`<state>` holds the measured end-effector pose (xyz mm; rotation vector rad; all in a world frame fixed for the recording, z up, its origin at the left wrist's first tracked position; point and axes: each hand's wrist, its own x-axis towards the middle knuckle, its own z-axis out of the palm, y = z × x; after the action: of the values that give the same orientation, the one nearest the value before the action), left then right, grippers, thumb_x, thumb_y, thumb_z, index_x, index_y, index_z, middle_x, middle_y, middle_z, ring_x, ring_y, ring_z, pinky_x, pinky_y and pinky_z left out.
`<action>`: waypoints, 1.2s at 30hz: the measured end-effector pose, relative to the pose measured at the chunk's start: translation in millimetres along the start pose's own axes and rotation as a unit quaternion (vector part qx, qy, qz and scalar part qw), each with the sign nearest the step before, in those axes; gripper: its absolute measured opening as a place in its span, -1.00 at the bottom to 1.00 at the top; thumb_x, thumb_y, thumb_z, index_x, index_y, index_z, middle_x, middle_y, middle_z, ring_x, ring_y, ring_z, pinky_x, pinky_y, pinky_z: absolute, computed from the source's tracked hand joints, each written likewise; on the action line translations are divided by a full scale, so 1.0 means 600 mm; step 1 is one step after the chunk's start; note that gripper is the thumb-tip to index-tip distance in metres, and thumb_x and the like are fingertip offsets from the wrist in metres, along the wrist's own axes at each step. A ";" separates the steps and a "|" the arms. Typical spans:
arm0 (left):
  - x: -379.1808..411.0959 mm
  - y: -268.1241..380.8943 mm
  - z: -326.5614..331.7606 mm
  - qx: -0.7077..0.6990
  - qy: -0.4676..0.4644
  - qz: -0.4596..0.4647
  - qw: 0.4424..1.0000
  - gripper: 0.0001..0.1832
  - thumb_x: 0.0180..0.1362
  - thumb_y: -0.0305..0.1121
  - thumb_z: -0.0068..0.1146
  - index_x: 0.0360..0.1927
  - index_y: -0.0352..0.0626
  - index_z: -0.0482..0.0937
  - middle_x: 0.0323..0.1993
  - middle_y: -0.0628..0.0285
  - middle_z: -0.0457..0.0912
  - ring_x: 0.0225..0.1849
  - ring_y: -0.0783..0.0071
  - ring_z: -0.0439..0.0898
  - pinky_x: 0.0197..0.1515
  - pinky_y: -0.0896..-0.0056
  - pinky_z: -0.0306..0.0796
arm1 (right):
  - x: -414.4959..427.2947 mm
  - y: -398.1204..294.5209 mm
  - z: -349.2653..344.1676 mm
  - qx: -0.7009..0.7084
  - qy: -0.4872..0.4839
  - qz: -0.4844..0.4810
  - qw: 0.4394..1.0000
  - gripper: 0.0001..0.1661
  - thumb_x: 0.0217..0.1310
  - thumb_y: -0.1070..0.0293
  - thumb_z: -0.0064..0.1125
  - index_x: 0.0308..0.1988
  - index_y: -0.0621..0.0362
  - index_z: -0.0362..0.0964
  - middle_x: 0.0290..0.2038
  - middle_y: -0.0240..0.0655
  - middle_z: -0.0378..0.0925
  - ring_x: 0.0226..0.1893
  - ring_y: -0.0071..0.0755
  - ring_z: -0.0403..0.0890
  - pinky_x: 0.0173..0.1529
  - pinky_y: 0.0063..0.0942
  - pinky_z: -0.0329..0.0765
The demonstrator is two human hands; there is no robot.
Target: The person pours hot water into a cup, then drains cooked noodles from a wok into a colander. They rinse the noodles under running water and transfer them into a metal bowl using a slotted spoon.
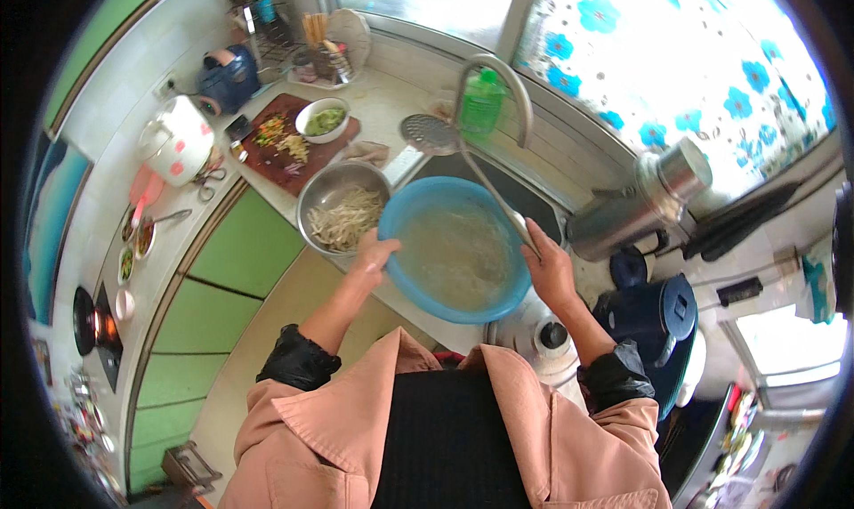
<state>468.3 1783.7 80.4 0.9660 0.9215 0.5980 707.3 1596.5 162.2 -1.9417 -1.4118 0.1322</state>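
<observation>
A blue plastic basin [393, 202] of cloudy water is held over the front of the sink [527, 202]. My left hand [375, 259] grips its left rim. My right hand [551, 262] is at the right rim and is closed around the handle of a slotted metal skimmer [430, 134], whose perforated head points up and away over the far side of the basin. Left of the basin stands a stainless steel bowl [310, 205] with pale shredded strips [343, 219] in it, close to my left hand.
A cutting board [260, 165] with chopped ingredients and a white bowl [323, 138] lies at the left. The curved faucet [490, 62] and a green bottle [482, 105] stand behind the sink. At the right are a metal thermos [624, 209], a dark blue pitcher [647, 315] and a lidded metal pot [527, 339].
</observation>
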 end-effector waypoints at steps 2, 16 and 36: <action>0.004 0.005 -0.001 0.011 -0.007 -0.006 1.000 -0.67 -0.19 -0.62 -0.07 -0.24 -0.39 0.45 -0.41 0.17 0.51 -0.43 0.40 0.51 -0.38 0.41 0.43 | -0.032 0.053 -0.017 -0.010 0.030 0.048 0.998 -0.52 0.09 0.36 0.02 0.07 0.08 0.26 -0.24 0.01 0.46 -0.26 0.09 0.49 -0.20 -0.24 0.41; 0.006 0.036 0.028 0.051 0.031 -0.016 0.998 -0.63 -0.23 -0.63 -0.08 -0.22 -0.33 0.44 -0.36 0.20 0.50 -0.38 0.42 0.48 -0.33 0.45 0.40 | -0.150 0.169 -0.032 0.363 -0.074 0.433 0.822 -0.69 0.13 0.39 -0.03 -0.10 0.24 0.37 -0.71 -0.43 0.28 -0.81 -0.63 0.21 -0.76 -0.62 0.10; 0.013 0.081 0.049 0.115 0.056 -0.035 0.991 -0.64 -0.21 -0.64 -0.07 -0.22 -0.33 0.42 -0.34 0.16 0.50 -0.31 0.35 0.50 -0.26 0.40 0.43 | -0.168 0.150 -0.049 0.426 -0.097 0.440 0.785 -0.79 0.14 0.39 -0.05 -0.26 0.30 0.36 -0.71 -0.38 0.28 -0.83 -0.58 0.22 -0.77 -0.56 0.11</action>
<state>495.9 1799.8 128.3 1.1083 1.1388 0.4976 752.5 1482.5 98.0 -1.6095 -0.2666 1.2077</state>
